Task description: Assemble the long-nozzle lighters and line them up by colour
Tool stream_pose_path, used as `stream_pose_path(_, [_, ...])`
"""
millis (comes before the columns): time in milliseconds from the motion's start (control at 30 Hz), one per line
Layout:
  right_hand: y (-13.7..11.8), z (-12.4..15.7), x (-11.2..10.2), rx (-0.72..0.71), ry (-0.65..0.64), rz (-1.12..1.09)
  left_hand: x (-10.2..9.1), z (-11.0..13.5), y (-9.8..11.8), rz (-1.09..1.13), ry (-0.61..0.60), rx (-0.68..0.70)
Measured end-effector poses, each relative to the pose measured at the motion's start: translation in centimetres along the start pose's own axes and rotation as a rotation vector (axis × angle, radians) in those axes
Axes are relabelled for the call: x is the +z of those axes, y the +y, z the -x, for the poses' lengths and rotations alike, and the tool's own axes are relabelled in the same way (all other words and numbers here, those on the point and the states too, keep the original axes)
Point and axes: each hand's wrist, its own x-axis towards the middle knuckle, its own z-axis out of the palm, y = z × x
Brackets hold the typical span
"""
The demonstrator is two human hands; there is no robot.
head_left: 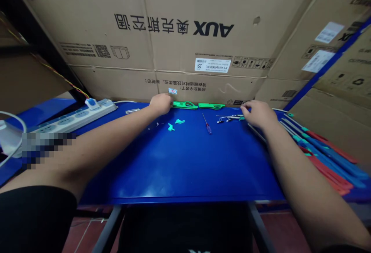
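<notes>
Standing behind the worker; places taken from the screwdriver with the purple handle. It lies on the blue tabletop, shaft aimed away from the person and slightly left, handle toward them.

Two slender green shells lie beyond its tip, against the foot of the cardboard. Left-hand shell: beyond the screwdriver and to its left, long axis running side to side, looped cutout toward its right end. Right-hand shell: just beyond the screwdriver's tip, reaching to its right, axis nearly in line with the first, cutout likewise toward the right end. Ends close together.

Left hand, well left of the screwdriver, is at the outer end of the left-hand shell. Fingers curled downward; cannot tell whether they grip it. Right hand, well right of the screwdriver, has thumb and forefinger bent toward each other beside the wired parts. Cannot tell whether anything is pinched there.

Left of the screwdriver: two small turquoise pieces, near each other. Far left: white power strip, slanting away. Far right: a row of red- and blue-handled rods, handles toward the person, metal ends away.
</notes>
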Motion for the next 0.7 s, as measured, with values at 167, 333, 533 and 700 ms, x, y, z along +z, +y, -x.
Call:
stream_pose_path(167, [1.7,0.4,3.0,-0.046,-0.104,0.01,-0.2,0.0,0.2,-0.087,0.106,0.041])
stream_pose_path(333, [1.8,-0.4,4.5,-0.096,-0.169,0.011,-2.8,3.7,1.3,-0.127,0.177,0.119])
stream_pose_path(533, [1.9,-1.1,5.9,-0.095,-0.158,-0.058,-3.7,14.2,4.0,-0.083,0.194,0.301])
stream_pose_path(700, [1.9,-1.1,5.6,-0.074,-0.071,-0.119,-2.1,17.0,3.5,0.249,0.106,0.454])
